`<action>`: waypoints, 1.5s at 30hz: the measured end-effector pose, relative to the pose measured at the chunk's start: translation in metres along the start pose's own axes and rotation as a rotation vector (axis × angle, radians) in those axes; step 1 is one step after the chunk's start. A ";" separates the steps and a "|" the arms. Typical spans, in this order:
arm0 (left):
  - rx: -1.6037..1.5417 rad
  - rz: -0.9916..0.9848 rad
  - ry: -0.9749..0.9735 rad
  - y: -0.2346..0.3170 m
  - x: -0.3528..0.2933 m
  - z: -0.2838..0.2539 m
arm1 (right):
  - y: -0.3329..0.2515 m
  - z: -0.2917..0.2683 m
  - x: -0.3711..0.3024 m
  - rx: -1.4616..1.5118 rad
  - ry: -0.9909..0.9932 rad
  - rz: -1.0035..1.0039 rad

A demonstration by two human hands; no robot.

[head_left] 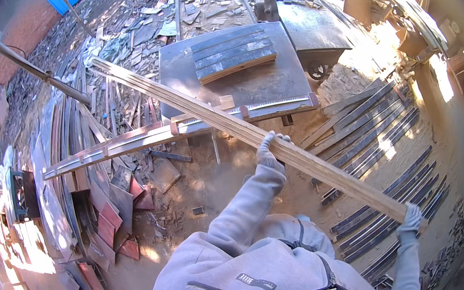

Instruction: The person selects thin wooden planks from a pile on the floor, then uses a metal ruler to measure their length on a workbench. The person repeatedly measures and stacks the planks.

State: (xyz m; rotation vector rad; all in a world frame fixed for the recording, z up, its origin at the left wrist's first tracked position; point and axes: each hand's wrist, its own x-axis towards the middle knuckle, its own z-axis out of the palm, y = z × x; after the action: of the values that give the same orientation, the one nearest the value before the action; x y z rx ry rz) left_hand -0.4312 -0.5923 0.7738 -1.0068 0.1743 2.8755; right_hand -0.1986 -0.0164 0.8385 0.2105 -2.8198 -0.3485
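A long bundle of pale wooden strips (339,179) runs diagonally from the far left, over the front of the metal table, to my right side. Around its middle, my left hand (272,150), in a pale glove, has its fingers wrapped. Lower right, my right hand (409,218), also gloved, grips the near end. Beneath the bundle's far half lies a long wooden rail with a measuring tape (135,142) along the table's front. Short dark-faced boards (235,54) are stacked on the metal tabletop (177,57), beyond my left hand.
Long dark strips (381,200) lie in rows on the ground to the right. Reddish and dark board offcuts (112,220) pile up at left, near a slanting pole (34,66). Scraps litter the ground behind the table. A wheel (317,70) shows beneath a second metal sheet (313,28).
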 end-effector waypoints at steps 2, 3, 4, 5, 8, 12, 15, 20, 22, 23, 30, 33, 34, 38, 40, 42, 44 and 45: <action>-0.068 0.055 -0.022 0.027 0.045 0.023 | 0.010 -0.009 0.087 0.082 -0.133 0.000; -0.091 0.074 -0.027 0.040 0.067 0.032 | 0.011 -0.008 0.138 0.054 -0.123 -0.059; -0.125 0.110 -0.105 0.052 0.091 0.041 | 0.011 -0.009 0.191 0.016 -0.108 -0.115; -0.159 0.043 -0.056 0.066 0.114 0.048 | 0.007 -0.013 0.234 0.029 -0.157 -0.135; -0.148 0.230 0.100 0.095 0.178 0.066 | -0.010 -0.019 0.358 0.035 -0.212 -0.269; -0.209 0.321 0.146 0.121 0.239 0.083 | -0.037 0.002 0.488 -0.006 -0.239 -0.291; -0.171 0.395 0.151 0.136 0.259 0.092 | -0.047 0.040 0.569 0.001 -0.329 -0.344; 0.807 0.483 0.787 0.114 0.232 0.100 | -0.090 0.144 0.633 -0.046 -0.409 -0.478; 1.275 0.750 0.690 0.075 0.198 0.092 | -0.125 0.184 0.637 0.043 -0.353 -0.517; 1.626 0.760 0.632 0.072 0.191 0.093 | -0.149 0.201 0.638 0.077 -0.306 -0.570; 2.589 0.980 -0.287 0.099 0.238 0.108 | -0.298 0.237 0.631 0.254 -0.382 -0.675; 2.455 1.214 -0.083 0.132 0.274 0.117 | -0.320 0.239 0.632 0.280 -0.480 -0.648; 2.434 1.324 -0.014 0.145 0.285 0.122 | -0.322 0.240 0.633 0.266 -0.488 -0.635; 2.562 1.226 -0.320 0.185 0.329 0.142 | -0.323 0.252 0.636 0.231 -0.500 -0.650; 2.684 1.014 -0.415 0.198 0.343 0.147 | -0.324 0.257 0.635 0.239 -0.542 -0.665; 2.622 1.035 -0.446 0.205 0.353 0.148 | -0.325 0.262 0.633 0.246 -0.520 -0.660; 2.577 1.037 -0.512 0.207 0.359 0.146 | -0.326 0.265 0.631 0.265 -0.487 -0.647; 2.560 1.071 -0.484 0.208 0.361 0.144 | -0.325 0.267 0.631 0.299 -0.487 -0.637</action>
State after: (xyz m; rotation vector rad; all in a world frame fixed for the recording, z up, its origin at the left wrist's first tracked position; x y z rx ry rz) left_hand -0.8265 -0.7613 0.6758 0.5418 3.1277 0.5600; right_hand -0.8417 -0.3834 0.6759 1.2553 -3.1963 -0.1056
